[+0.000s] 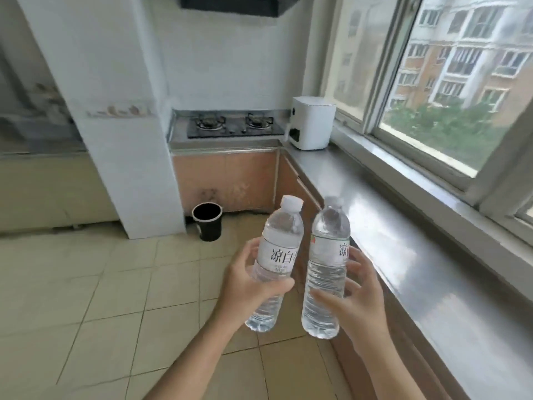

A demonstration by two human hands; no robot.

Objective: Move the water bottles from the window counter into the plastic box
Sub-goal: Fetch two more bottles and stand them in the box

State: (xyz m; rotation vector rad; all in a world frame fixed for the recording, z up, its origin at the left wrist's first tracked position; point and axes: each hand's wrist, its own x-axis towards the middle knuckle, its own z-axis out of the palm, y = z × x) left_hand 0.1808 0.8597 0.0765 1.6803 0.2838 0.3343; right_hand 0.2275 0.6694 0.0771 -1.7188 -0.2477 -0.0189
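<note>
We hold two water bottles up over the tiled floor (101,284), just off the front edge of the tabletop (403,241). Our left hand (248,287) is wrapped around the left bottle (277,261) at its lower half, thumb across the front below the label; this bottle tilts with its white cap away from the hand, toward the tabletop. Our right hand (357,295) grips the right bottle (327,267) from the tabletop side, fingers (331,301) curled across its ribbed lower body; it stands nearly upright, its cap just overlapping the tabletop's edge in our view. The two bottles are close together but not touching, with a narrow gap between them.

The tabletop runs as a long steel strip under the window (461,82), and the stretch beside the bottles is bare. At its far end stands a white appliance (313,122), and past the corner from that sits a stove (233,125). Away from the tabletop the floor lies wide open; the only thing on it is a black bin (207,220), set against a white pillar (121,140), well apart from the bottles. The plastic box is not in view.
</note>
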